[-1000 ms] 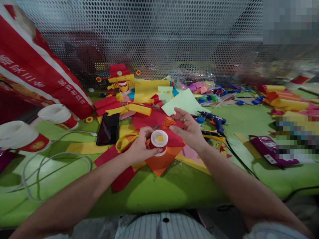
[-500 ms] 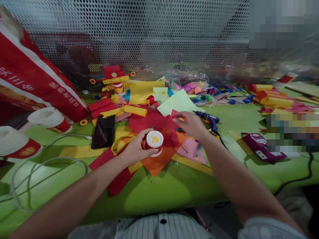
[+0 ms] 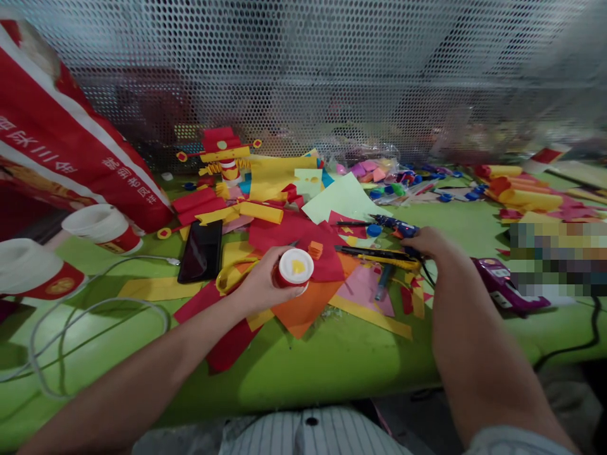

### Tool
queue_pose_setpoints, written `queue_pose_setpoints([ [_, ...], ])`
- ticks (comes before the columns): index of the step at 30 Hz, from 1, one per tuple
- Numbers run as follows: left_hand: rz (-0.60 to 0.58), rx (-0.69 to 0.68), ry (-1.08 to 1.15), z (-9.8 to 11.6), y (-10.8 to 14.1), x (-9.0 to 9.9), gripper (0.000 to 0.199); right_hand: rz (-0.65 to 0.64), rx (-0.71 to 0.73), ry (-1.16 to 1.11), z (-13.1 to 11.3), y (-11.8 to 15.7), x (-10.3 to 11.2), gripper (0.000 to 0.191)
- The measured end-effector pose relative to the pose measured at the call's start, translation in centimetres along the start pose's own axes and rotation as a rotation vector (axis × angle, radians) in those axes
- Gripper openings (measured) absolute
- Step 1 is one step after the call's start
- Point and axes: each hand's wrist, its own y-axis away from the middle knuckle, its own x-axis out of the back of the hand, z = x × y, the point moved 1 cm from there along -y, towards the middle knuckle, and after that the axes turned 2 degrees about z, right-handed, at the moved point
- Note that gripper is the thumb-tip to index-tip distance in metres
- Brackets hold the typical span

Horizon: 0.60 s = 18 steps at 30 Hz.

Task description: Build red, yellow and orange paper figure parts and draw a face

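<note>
My left hand point(image 3: 265, 282) is wrapped round a small red and white paper cup point(image 3: 294, 268), its white end facing up with a yellow patch on it. Farther right, my right hand point(image 3: 425, 242) has its fingers closed at the handle of a dark blue glue gun point(image 3: 397, 225), which lies on the table. A small folded orange paper piece point(image 3: 315, 249) rests on red paper just right of the cup. Near the right hand are a yellow and black cutter point(image 3: 379, 254) and a blue round cap point(image 3: 374, 230). Yellow-handled scissors point(image 3: 232, 275) lie left of the cup.
A black phone point(image 3: 201, 251), white cable point(image 3: 99, 303) and paper cups point(image 3: 102, 227) are on the left. Behind stands a red and yellow paper figure point(image 3: 227, 158) before a perforated metal screen point(image 3: 294, 82). A purple device point(image 3: 509, 284) sits at right.
My right hand has moved right, from above the red paper to the glue gun. The cutter and orange folded piece now show clearly. My left hand still holds the cup.
</note>
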Motion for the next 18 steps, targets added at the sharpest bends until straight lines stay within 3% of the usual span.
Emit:
queue_pose_setpoints([
  [4,0.055,-0.062,-0.036,0.2,0.0,0.3,0.058,0.025,-0.124,0.053,-0.4,0.6,0.2,0.030],
  [8,0.070,-0.037,0.012,0.0,0.1,0.4,0.059,0.038,-0.126,-0.055,-1.2,1.4,0.3,0.017],
  [12,0.078,0.000,0.040,-0.2,0.1,0.4,0.057,0.042,-0.095,-0.115,-2.1,1.8,0.6,0.017],
  [18,0.076,0.032,0.036,-0.3,-0.1,0.6,0.059,0.149,-0.050,-0.230,-3.7,2.7,1.7,0.022],
])
